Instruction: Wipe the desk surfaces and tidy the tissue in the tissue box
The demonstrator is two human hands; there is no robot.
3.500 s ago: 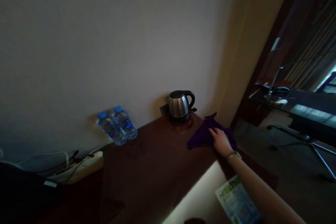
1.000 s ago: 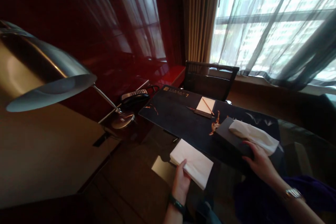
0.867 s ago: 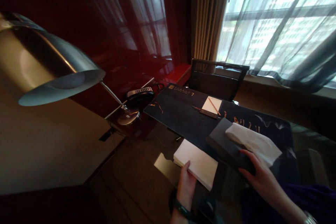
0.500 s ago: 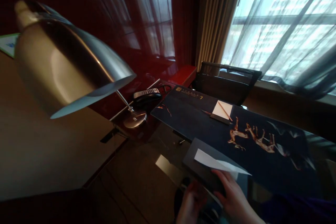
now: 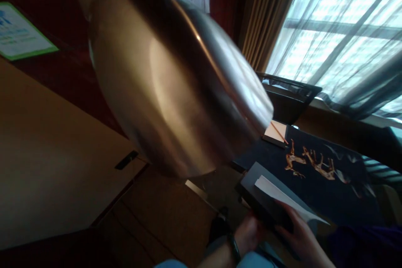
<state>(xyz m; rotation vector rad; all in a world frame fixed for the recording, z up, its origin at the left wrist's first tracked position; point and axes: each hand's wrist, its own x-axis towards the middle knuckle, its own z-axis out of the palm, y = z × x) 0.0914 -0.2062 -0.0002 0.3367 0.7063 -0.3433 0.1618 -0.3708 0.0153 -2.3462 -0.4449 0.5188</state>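
Observation:
A dark grey, flat, box-like thing is held low in front of me, tilted; its exact kind is unclear. A white sheet of paper lies over its top, one corner sticking out to the right. My right hand grips the thing's near right part, thumb and fingers around its dark edge. Below its near side is my left hand, closed, a dark band on the wrist. Its fingertips are hidden and blurred, so what they hold cannot be made out.
A large metal lamp shade fills the middle of the view, close to me. Behind it a dark desk mat with deer pictures bears a notepad and a pencil. A black chair stands near the curtained window.
My view has shifted, so the lamp shade looms larger and further right, covering the phone and lamp base. Both hands and the box-like thing appear further right; the grip of my right hand stays.

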